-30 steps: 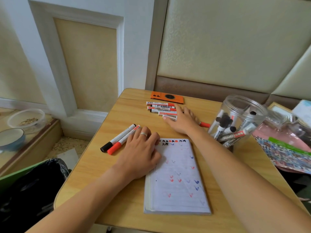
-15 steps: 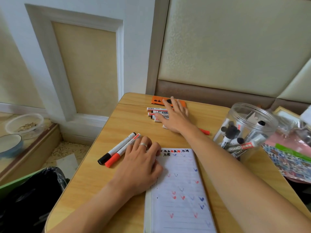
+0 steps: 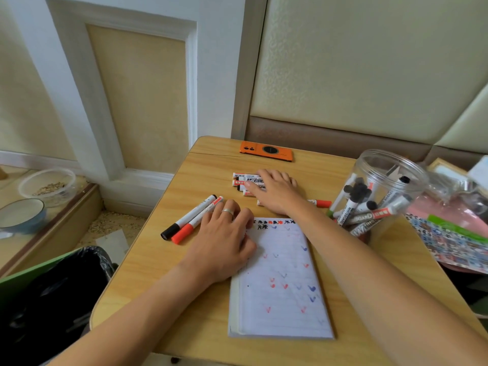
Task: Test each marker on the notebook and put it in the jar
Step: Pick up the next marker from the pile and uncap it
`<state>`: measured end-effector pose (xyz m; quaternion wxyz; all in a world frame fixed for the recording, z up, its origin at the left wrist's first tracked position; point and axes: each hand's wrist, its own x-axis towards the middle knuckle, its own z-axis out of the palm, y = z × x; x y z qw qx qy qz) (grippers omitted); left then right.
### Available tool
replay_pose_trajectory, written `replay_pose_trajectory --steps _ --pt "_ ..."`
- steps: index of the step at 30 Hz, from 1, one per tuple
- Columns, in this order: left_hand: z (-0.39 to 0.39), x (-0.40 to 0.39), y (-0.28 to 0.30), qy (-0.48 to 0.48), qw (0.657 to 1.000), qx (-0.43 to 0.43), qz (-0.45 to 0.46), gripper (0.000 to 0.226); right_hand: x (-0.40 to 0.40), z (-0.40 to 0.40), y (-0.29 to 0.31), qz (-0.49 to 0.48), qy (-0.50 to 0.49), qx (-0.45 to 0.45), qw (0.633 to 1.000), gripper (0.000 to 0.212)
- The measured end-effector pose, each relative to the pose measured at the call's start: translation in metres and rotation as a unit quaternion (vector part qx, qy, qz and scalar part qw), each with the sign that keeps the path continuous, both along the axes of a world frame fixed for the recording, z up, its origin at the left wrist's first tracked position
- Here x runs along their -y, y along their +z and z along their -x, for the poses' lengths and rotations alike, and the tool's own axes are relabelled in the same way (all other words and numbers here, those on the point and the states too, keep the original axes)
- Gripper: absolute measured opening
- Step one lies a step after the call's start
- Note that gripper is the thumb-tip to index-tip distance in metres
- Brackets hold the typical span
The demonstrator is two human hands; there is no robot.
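While over markers [image 3: 247,183]: right hand [image 3: 277,192] flat.

Head cam, looks fwd/down, close over table [image 3: 169,260].

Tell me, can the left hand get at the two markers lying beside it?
Probably yes. The left hand rests flat on the notebook's corner, fingertips right next to the two markers, with bare table and nothing between.
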<state>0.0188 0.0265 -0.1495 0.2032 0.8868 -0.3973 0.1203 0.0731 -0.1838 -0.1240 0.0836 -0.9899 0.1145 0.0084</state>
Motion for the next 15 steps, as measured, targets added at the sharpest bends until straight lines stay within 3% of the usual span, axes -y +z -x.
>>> replay_pose_trajectory --steps 15 --pt "0.001 0.000 0.001 0.010 1.000 -0.014 -0.018 0.032 -0.018 0.041 0.002 -0.019 0.020 0.072 0.997 0.062"
